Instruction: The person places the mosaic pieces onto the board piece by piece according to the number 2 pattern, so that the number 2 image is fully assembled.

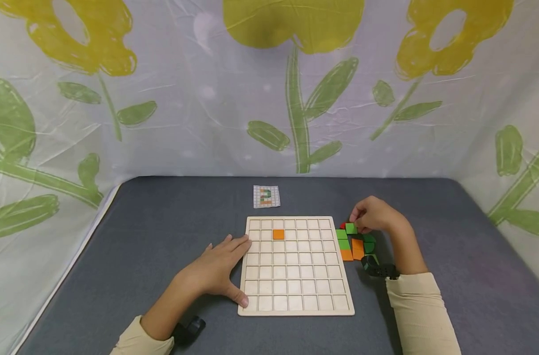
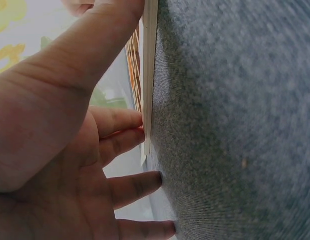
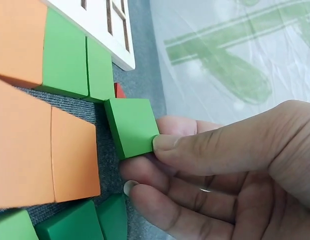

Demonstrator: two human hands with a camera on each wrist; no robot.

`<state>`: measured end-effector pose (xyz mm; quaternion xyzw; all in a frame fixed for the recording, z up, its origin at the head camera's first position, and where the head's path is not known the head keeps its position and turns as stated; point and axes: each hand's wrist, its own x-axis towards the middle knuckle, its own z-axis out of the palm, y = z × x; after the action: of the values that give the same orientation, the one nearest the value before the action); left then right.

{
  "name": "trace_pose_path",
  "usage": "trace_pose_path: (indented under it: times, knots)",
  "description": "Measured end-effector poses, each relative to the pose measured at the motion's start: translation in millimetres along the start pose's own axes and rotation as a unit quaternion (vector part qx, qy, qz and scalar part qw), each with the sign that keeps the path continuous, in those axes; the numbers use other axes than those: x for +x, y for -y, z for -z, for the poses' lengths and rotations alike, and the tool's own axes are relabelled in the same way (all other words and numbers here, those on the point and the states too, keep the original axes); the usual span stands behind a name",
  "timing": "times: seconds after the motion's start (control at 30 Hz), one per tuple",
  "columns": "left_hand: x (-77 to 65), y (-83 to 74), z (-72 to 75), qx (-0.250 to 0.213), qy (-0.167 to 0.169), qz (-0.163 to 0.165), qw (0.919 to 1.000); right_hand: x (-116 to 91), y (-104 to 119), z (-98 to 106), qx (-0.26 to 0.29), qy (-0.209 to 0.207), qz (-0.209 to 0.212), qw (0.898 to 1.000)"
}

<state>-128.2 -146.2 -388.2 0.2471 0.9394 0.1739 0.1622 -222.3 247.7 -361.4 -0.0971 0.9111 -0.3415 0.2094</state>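
Board [image 1: 294, 287] is lying flat on the grey cloth [image 1: 162, 236]; one orange tile [image 1: 278, 234] is sitting in its grid, second row from the far edge, third column from the left. Loose blocks are lying just off the board's right edge: light green pair [image 3: 64, 55], orange blocks [image 1: 357, 249], dark green blocks [image 1: 369, 238], red block [image 3: 118, 90] mostly hidden. My right hand [image 1: 377, 215] is nearly closing, thumb and fingers pinching one green block [image 3: 132, 125] by its edge, near the board's far right corner and just beside the light green pair; can't tell if it's clearing the cloth. My left hand [image 1: 219, 269] is spreading open, thumb and some fingertips touching the board's left edge, gripping nothing. Small card [image 1: 267, 196] is lying beyond the board's far edge.
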Motion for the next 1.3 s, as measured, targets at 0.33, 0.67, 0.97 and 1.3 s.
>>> trace_pose_path:
  times: [0.33, 0.67, 0.97, 1.3]
  knots:
    - [-0.7, 0.1, 0.3, -0.002, -0.001, -0.003, 1.0000, 0.0, 0.6, 0.6, -0.004, -0.003, 0.000, 1.000]
    - [-1.7, -1.7, 2.2, -0.005, 0.004, 0.001, 1.0000, 3.5, 7.6, -5.0, 0.023, 0.006, 0.026, 0.999]
    - [-1.9, -0.7, 1.4, -0.006, 0.000, 0.002, 1.0000, 9.7, 12.3, -13.9, 0.055, 0.017, 0.034, 0.998]
    - [-2.2, -1.5, 0.7, -0.010, -0.001, 0.004, 0.9999, 18.9, 17.1, -26.7, 0.096, 0.036, 0.026, 0.994]
